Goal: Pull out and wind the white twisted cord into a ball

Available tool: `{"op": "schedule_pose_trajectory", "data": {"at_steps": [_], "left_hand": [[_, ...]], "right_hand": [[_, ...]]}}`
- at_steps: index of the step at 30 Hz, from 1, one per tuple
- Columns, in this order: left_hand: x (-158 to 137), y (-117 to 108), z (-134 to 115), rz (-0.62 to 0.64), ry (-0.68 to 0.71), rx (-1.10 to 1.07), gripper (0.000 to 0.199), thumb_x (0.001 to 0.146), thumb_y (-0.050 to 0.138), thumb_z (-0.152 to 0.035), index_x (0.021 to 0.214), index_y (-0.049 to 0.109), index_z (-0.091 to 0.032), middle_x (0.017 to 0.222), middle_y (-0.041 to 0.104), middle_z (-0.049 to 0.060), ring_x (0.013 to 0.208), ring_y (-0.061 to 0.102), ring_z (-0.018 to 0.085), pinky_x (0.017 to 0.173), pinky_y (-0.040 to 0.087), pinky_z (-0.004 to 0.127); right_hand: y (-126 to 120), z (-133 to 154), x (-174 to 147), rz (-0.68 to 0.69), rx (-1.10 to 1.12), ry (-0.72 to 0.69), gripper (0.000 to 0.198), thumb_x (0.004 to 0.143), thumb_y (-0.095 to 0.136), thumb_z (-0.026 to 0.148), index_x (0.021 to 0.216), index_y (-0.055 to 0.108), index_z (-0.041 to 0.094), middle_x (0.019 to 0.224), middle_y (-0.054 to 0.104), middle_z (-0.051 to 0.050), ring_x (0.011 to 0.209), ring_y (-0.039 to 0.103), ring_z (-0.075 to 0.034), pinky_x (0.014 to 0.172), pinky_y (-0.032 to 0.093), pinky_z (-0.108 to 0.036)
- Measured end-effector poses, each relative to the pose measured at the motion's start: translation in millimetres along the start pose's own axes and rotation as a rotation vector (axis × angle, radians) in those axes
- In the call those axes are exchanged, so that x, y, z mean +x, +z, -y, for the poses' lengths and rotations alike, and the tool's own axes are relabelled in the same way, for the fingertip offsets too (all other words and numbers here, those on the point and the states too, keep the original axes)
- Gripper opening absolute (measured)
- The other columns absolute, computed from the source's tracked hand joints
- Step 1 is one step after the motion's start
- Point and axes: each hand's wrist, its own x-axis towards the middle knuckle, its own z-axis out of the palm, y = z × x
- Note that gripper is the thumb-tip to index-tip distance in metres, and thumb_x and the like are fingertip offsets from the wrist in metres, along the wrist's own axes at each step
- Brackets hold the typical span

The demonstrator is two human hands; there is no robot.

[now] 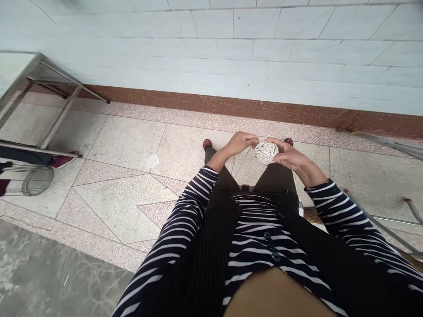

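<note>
A whitish ball (266, 152) wound or woven from thin strands is held out in front of my body, above knee level. My right hand (292, 158) grips it from the right, thumb below and fingers above. On the ball's other side is my left hand (243, 143), its fingertips pinched together at the ball's upper left edge. Whether a strand lies between those fingertips is too small to tell.
A metal-legged table (62, 116) stands at the left. Near it are a person's shoe (64, 159) and a round wire frame (38, 180). A white scrap (152, 161) lies on the tiled floor. Metal legs (380, 220) are at the right. A tiled wall (251, 48) rises ahead.
</note>
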Motion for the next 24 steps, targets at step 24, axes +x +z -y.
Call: {"op": "schedule_pose_trajectory", "data": {"at_steps": [24], "left_hand": [[-18.3,27.4,7.4,0.253,-0.187,-0.122,0.035,0.097,0.059,-0.026,0.065,0.068,-0.018,0.058,0.069,0.000,0.067,0.073,0.014,0.079,0.053,0.026]], "right_hand": [[-31.7,-5.8,42.1,-0.756,-1.016,-0.579,0.055,0.074,0.083,0.030,0.124,0.063,0.026,0.131,0.060,-0.016,0.130,0.061,-0.043,0.110,0.054,-0.063]]}}
